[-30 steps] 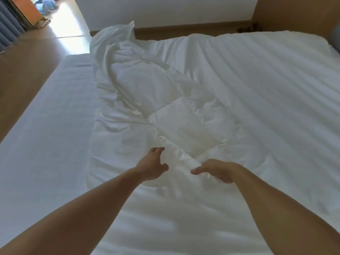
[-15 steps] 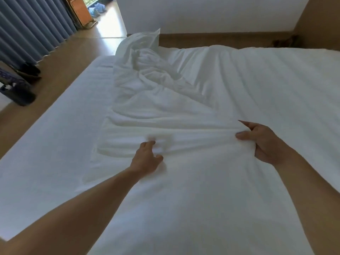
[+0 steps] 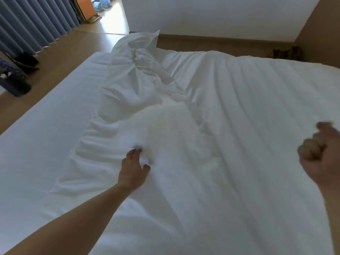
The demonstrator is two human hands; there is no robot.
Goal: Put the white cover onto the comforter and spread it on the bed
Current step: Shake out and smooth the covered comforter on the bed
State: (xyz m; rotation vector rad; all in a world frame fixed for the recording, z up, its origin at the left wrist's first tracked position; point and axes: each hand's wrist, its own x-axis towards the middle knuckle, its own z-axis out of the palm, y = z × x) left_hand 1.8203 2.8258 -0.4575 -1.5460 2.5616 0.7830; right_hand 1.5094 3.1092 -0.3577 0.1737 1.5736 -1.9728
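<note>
The bed (image 3: 46, 144) is filling most of the view, with its bare striped sheet showing along its left side. The white cover (image 3: 239, 126) is lying over the middle and right of the bed, reaching from the bed's near end to its far end. Toward the far end of the bed, the white cover is bunching into a crumpled mound (image 3: 136, 74). The comforter is not showing as a separate layer, so its place on the bed cannot be told. Wooden floor (image 3: 60, 57) is running along the left side and far end of the bed. Blue-grey curtains (image 3: 36, 21) are hanging beyond the floor, left of the bed.

The left hand (image 3: 134, 168) is resting on the white cover near the middle of the bed, with the fingers (image 3: 136, 152) and thumb curling narrowly around a small fold of the cloth. The right hand (image 3: 320, 157) is sitting over the right side of the bed, blurred, with the fingers curling into a tight fist. Whether the fist is holding cloth cannot be told.
</note>
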